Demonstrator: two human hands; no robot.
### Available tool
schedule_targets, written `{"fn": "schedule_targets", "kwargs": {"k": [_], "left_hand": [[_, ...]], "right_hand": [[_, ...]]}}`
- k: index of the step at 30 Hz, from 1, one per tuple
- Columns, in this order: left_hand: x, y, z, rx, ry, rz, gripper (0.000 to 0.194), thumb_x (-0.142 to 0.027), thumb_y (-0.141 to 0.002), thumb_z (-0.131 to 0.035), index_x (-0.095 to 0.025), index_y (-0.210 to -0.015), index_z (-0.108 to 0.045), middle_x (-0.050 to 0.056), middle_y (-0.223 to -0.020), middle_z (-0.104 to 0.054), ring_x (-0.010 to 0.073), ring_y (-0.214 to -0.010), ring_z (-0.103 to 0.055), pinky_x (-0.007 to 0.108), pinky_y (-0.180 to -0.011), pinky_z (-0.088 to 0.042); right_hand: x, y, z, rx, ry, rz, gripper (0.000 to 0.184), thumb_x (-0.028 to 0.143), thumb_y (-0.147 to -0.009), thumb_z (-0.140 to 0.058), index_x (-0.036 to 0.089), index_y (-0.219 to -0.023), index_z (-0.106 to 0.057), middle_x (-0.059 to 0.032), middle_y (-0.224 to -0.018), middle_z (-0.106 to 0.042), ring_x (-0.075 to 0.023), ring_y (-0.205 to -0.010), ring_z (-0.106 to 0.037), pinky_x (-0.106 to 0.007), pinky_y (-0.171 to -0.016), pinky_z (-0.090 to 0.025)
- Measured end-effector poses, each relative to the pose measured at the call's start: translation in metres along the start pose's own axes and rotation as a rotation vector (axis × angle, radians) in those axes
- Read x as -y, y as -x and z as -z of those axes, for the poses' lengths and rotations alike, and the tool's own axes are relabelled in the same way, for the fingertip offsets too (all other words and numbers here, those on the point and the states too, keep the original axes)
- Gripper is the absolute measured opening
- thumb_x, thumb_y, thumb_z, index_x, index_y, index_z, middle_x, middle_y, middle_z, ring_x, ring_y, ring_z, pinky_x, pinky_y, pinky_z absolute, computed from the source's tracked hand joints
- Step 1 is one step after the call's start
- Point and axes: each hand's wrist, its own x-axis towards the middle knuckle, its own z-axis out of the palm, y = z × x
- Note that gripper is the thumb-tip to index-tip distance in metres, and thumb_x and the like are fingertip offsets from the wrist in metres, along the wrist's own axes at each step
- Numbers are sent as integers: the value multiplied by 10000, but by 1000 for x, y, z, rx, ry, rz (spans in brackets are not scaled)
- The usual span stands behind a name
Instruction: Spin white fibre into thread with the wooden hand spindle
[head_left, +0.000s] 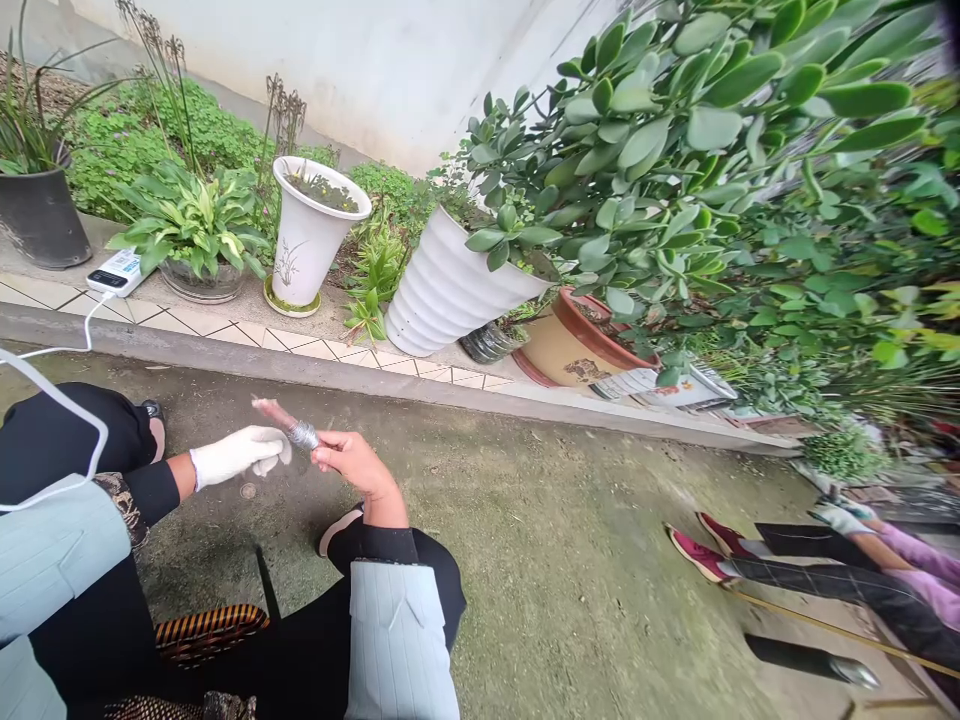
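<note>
Between my thumb and fingers, my bare right hand (pixel 351 460) grips a short stick-like thing (pixel 303 435) wound with silvery wire or foil. Its brownish-pink, ragged end points up and left, away from my palm. Close beside it is my left hand (pixel 236 455) in a white knitted glove, fingers curled together just below the wrapped part. Whether those gloved fingers touch it or hold anything small is hidden. Both hands are over the concrete ground, in front of my bent knees.
A striped woven basket (pixel 211 632) sits between my legs. A tiled ledge (pixel 315 345) carries a white flowerpot (pixel 304 245), a ribbed white pot (pixel 450 285) and a power bank (pixel 120 272) with a white cable (pixel 88 320). At right, another person's red shoes (pixel 697 555) and gloved hands show.
</note>
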Motion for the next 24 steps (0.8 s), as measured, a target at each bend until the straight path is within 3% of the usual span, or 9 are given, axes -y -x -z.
{"fn": "schedule_targets", "kwargs": {"k": [3, 7, 16, 24], "left_hand": [[0, 0, -2, 50, 2, 21, 376, -484, -861, -465, -131, -865, -592, -37, -527, -437, 98, -492, -386, 211, -500, -312], [-1, -1, -2, 33, 4, 46, 352, -460, -860, -468, -130, -872, -586, -42, -529, -432, 94, -490, -376, 209, -498, -304], [7, -7, 1, 0, -14, 61, 370, -478, -858, -476, -126, -865, -589, -35, -518, -449, 96, -484, -407, 207, -484, -313], [-3, -13, 12, -45, -34, 69, 391, -493, -846, -486, -120, -890, -595, -32, -537, -455, 87, -482, -392, 206, -484, -327]], "right_hand": [[-2, -6, -3, -108, -61, 0, 221, 358, -735, -633, 138, -758, -629, 16, -666, -542, -76, -578, -446, -217, -578, -355], [-5, -10, -4, -133, -53, -26, 206, 347, -735, -617, 147, -693, -595, 18, -642, -534, -79, -567, -443, -219, -563, -342], [-7, -16, -6, -216, -155, 5, 212, 346, -718, -626, 141, -680, -587, 20, -626, -523, -67, -536, -422, -217, -532, -318], [-3, -30, -8, -357, -211, -3, 233, 367, -674, -653, 144, -721, -599, 17, -642, -549, -61, -525, -433, -214, -510, -320]]}}
